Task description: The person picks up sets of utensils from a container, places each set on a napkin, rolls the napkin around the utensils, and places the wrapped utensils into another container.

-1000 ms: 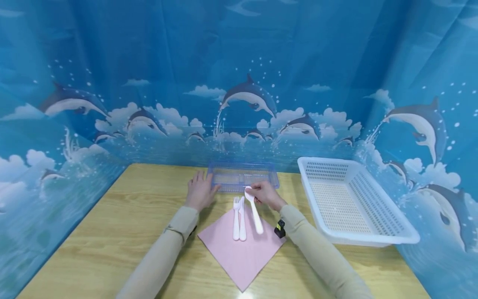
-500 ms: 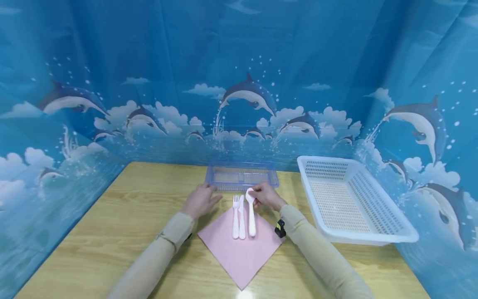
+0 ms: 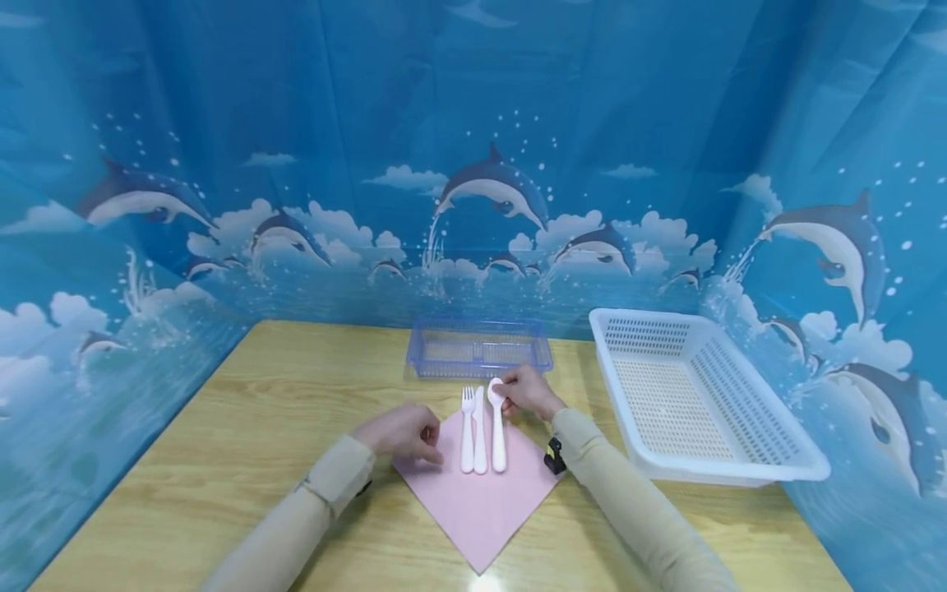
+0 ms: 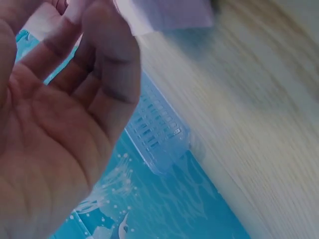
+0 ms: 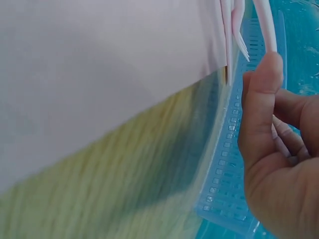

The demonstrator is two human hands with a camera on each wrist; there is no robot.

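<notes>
A pale pink spoon lies over the pink napkin, its handle toward the person. My right hand pinches it by the bowl end; in the right wrist view the thumb and finger meet on it. Left of the spoon, a fork and a knife of the same colour lie side by side on the napkin. At the napkin's left corner hovers my left hand, fingers loosely bent and holding nothing, as the left wrist view of the palm also shows.
Behind the cutlery stands a clear blue divided basket at the table's back edge. A large white perforated basket occupies the right side. Wood tabletop extends to the left. A dolphin-print curtain surrounds the table on the back and sides.
My left hand has left the blue basket and come toward the person, to the napkin's left corner. With my right hand, the spoon has straightened alongside the knife.
</notes>
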